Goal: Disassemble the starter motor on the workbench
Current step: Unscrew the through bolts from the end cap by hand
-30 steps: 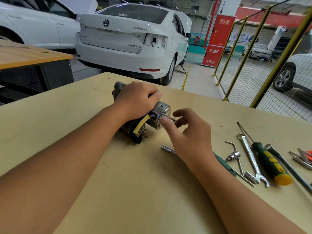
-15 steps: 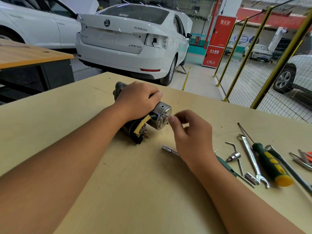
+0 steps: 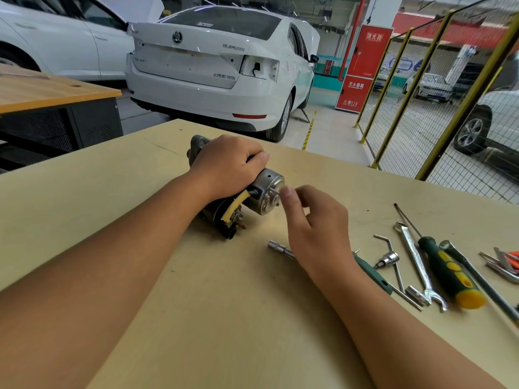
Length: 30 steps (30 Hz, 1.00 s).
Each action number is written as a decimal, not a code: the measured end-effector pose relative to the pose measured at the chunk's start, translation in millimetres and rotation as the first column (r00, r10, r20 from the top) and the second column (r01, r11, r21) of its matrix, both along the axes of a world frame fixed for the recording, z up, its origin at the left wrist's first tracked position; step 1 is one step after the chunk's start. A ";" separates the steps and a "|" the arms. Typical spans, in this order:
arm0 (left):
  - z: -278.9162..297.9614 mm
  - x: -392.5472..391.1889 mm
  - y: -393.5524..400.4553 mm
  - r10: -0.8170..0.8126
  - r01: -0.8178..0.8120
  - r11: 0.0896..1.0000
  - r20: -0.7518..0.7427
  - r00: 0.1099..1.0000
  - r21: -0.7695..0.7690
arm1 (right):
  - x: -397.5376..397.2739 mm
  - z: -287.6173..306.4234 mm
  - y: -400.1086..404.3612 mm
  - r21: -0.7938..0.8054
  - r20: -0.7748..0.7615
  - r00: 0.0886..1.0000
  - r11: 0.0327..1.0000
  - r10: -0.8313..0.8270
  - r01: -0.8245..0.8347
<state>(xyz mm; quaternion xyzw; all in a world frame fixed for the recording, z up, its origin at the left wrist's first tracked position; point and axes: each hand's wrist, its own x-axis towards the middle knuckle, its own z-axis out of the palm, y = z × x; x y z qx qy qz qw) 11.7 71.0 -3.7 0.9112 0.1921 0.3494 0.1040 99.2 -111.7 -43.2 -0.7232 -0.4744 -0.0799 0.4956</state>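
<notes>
The starter motor (image 3: 266,192) lies on its side on the pale wooden workbench (image 3: 196,304), its silver end cap turned toward the right. A yellow sleeved wire runs along its near side to the dark solenoid terminals. My left hand (image 3: 230,164) grips the motor body from above, fingers curled over it, and hides most of the housing. My right hand (image 3: 311,220) is at the end cap, thumb and fingertips pinching a thin through bolt (image 3: 276,192) that sticks out of the cap.
Tools lie on the bench to the right: a socket driver with green handle (image 3: 373,273), a small socket on a bent bar (image 3: 390,259), a combination wrench (image 3: 418,265), a green and yellow screwdriver (image 3: 449,273) and hex keys (image 3: 502,265). A white car and yellow fence stand beyond the bench.
My right hand has closed its fingers on the bolt at the end cap and shifted slightly; a second ago the fingers were spread with the bolt showing longer. The left hand has stayed put.
</notes>
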 end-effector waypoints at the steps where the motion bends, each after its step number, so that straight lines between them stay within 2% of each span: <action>1: -0.3 0.3 0.0 -0.001 0.001 1.000 -0.002 1.000 0.000 | 1.6 -0.9 0.3 -0.006 -0.006 1.000 1.000 -0.005 0.005; 14: -1.1 0.7 1.2 -0.013 0.013 1.000 0.003 1.000 -0.013 | 2.0 -0.3 -0.2 0.027 0.023 1.000 1.000 0.003 -0.004; 18: -0.1 0.5 0.4 -0.008 0.008 1.000 0.005 1.000 -0.010 | 0.0 -2.4 0.9 -0.016 0.025 0.999 0.999 0.034 -0.033; 25: 0.2 -0.3 -2.4 -0.019 0.020 0.999 0.025 1.000 -0.025 | 1.9 -1.8 0.3 0.013 0.023 1.000 1.000 0.008 -0.008; 30: -0.3 0.5 -3.0 -0.007 0.008 1.000 0.036 0.999 -0.022 | 4.5 -2.3 2.4 -0.026 0.065 0.996 0.998 -0.057 0.059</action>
